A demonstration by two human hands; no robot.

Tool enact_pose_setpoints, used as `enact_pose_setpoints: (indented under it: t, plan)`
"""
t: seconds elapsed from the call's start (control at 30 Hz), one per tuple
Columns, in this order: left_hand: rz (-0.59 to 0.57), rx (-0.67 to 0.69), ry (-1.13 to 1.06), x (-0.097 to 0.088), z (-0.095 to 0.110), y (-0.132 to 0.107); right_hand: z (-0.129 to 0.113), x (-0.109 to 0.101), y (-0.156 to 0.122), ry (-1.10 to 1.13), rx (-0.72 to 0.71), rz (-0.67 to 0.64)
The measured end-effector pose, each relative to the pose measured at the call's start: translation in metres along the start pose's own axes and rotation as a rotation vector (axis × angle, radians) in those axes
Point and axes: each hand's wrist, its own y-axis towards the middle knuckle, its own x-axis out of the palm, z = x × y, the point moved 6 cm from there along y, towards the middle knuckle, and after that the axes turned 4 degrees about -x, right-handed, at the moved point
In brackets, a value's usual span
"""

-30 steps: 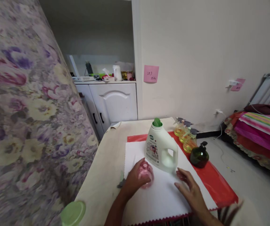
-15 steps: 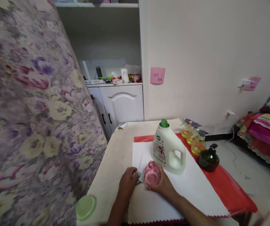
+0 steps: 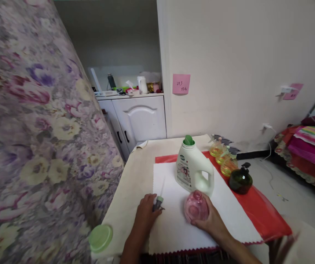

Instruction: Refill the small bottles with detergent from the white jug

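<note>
A round pink see-through bottle (image 3: 194, 209) is held in my right hand (image 3: 211, 220), its narrow neck uncapped and facing up. My left hand (image 3: 144, 213) is closed round a spray nozzle (image 3: 157, 204) with a pale green collar and a thin dip tube pointing away from me. Both are over the white cloth (image 3: 174, 234), the nozzle left of the bottle and apart from it. Just behind the bottle stands a pale green detergent jug (image 3: 197, 163), upright and uncapped, with a green spout (image 3: 188, 140) in its mouth.
Along the right of the table, on a red sheet (image 3: 264, 211), stand several spray bottles (image 3: 227, 168) with yellow liquid and a dark green pump bottle (image 3: 240, 180). A green cap (image 3: 101, 238) lies at the near left corner. A floral curtain (image 3: 50, 146) hangs on the left.
My right hand has carried the pink bottle to the right, away from my left hand. My left hand has moved slightly left with the spray nozzle, which shows more clearly now.
</note>
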Motion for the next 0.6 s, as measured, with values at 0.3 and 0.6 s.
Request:
enact_pose_setpoints:
  t: [0.3,0.6]
  plan:
    - [0.013,-0.056,0.089,-0.005,-0.010,-0.008,0.010,-0.014,-0.007,-0.023,-0.050,0.018]
    - [0.130,0.004,0.089,-0.008,-0.006,-0.018,0.006,-0.013,-0.003,-0.031,-0.119,0.018]
